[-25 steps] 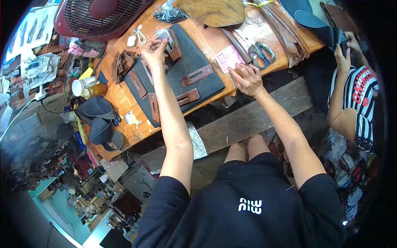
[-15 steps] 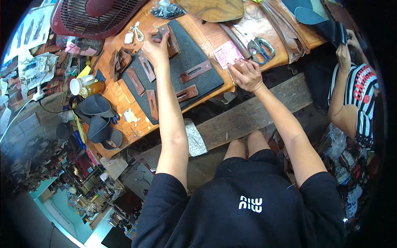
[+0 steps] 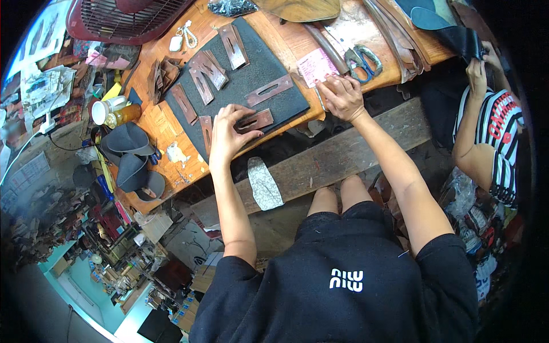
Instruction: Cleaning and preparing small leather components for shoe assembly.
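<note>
My left hand point(image 3: 230, 136) is at the near edge of a black mat point(image 3: 251, 71), thumb and fingers apart around the end of a slotted brown leather strip point(image 3: 257, 120). A second leather strip point(image 3: 207, 131) lies just beside its fingers. Several more slotted strips rest on the mat, among them a tilted one point(image 3: 270, 90), a fanned group point(image 3: 210, 67) and one at the far side point(image 3: 233, 48). My right hand point(image 3: 342, 98) is at the table edge by a pink paper slip point(image 3: 315, 66). Its fingers are curled together, and anything inside them is hidden.
Scissors point(image 3: 362, 63) lie beyond my right hand, near long leather strips point(image 3: 394, 40). On the left are dark curved pieces point(image 3: 128, 143), a jar point(image 3: 123, 116) and a leather pile point(image 3: 163, 77). A fan point(image 3: 128, 20) stands at the back. A co-worker point(image 3: 489, 134) handles a dark piece at right.
My left hand has let go of the far leather strips and come back toward the near edge. A fanned group now lies where its wrist was. The right hand has barely moved.
</note>
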Motion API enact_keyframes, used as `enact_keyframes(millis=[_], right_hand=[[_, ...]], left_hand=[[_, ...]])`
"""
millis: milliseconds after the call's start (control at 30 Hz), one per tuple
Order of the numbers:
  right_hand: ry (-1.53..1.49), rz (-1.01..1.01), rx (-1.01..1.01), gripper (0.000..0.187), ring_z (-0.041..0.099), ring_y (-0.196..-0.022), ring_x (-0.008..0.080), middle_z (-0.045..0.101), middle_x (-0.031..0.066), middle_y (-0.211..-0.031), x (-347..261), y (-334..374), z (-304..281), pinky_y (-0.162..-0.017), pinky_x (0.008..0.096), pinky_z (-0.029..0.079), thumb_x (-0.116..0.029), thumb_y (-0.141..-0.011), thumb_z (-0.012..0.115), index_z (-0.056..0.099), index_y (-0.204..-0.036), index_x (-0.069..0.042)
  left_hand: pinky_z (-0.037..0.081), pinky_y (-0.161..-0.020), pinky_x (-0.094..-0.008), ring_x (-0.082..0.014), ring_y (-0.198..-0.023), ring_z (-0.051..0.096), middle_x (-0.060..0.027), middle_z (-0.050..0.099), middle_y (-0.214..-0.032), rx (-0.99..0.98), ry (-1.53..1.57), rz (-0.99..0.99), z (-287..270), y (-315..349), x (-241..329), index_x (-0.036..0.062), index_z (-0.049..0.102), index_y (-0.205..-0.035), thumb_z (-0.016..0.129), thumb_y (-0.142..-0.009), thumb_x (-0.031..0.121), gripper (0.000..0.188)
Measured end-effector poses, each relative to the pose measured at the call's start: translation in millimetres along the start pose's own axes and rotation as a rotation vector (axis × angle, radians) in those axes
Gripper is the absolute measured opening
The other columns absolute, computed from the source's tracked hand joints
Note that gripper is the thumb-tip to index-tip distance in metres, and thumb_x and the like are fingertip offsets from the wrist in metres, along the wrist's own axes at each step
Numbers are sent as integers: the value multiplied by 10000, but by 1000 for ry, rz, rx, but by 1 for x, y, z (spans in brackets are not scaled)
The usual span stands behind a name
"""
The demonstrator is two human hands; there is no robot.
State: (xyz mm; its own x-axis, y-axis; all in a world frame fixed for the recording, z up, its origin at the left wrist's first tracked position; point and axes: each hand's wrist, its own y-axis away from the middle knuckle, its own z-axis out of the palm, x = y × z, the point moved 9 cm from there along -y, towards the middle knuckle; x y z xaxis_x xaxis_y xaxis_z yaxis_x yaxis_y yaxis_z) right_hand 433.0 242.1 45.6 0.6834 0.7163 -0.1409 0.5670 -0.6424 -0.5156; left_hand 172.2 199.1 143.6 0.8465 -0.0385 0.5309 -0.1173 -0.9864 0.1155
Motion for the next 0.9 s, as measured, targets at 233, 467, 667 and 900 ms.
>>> enact_keyframes(millis=[233, 467, 667, 900], right_hand=[[17, 1, 8, 498, 597, -1149, 169, 631, 21, -1291, 0, 3, 2, -1023, 402, 382, -304, -842, 613, 667, -1332, -239], [14, 0, 7, 497, 595, -1148, 172, 632, 18, -1276, 0, 0, 0, -1019, 398, 381, -295, -836, 623, 670, -1327, -234], [5, 7, 7, 491, 592, -1151, 169, 631, 14, -1258, 0, -1, -2, -1016, 394, 382, -286, -840, 625, 667, -1327, -232], [1, -1, 28, 493, 597, -1148, 173, 630, 18, -1266, 0, 0, -3, -1011, 393, 389, -306, -853, 624, 658, -1340, -231]], left_hand=[[532, -827, -357, -237, -923, 671, -90, 714, -963, 48, 38, -42, 2, 13, -19, 47, 783, -1045, 911, -665, 128, 409], [554, -773, -331, -259, -833, 699, -120, 706, -925, 251, 263, -5, -6, -22, 1, 43, 779, -1034, 887, -682, 107, 374], [465, -860, -368, -267, -926, 631, -69, 665, -930, 177, 115, -11, 26, -53, 1, 70, 779, -1009, 900, -663, 197, 387], [535, -767, -326, -218, -827, 663, -86, 682, -874, 167, 131, 101, 28, -67, 7, 46, 780, -1001, 886, -710, 124, 319]])
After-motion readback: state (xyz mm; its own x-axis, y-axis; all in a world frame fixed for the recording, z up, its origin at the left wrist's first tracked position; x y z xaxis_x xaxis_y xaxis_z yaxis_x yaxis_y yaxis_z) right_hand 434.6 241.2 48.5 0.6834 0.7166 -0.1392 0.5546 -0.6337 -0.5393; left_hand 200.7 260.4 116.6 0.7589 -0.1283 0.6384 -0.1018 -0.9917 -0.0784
